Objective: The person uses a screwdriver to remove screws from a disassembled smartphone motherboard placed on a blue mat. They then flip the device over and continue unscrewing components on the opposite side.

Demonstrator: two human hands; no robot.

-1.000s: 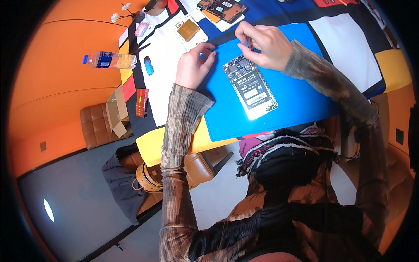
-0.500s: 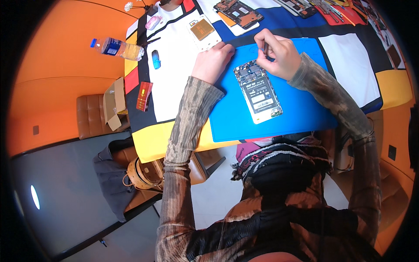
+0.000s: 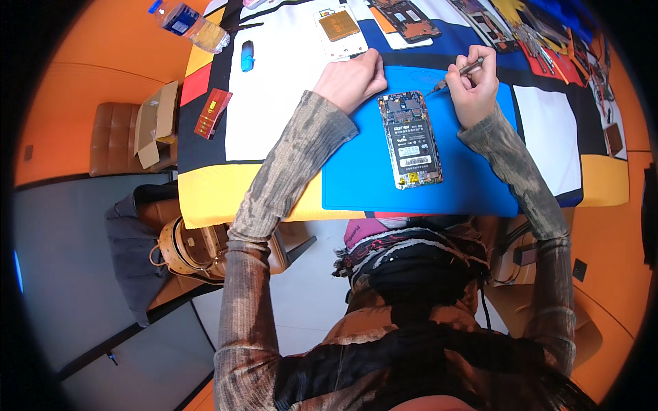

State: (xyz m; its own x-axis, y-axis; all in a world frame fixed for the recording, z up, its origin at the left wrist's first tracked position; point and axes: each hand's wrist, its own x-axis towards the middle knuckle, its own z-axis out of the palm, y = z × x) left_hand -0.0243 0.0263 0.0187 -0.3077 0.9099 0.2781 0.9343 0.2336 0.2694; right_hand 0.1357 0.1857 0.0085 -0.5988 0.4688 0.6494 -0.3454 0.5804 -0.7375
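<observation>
Head view: right hand pinches slim tool; left hand curled, grip unclear; opened phone: white-printed black battery.

On the left of a colour-blocked tablecloth, a clear blue-capped bottle, a small blue-and-black object and a red packet are being borne. An open cardboard box is being seen beside a brown chair. By a second chair, a tan bag is being supported, and a dark grey garment is being carried.
</observation>
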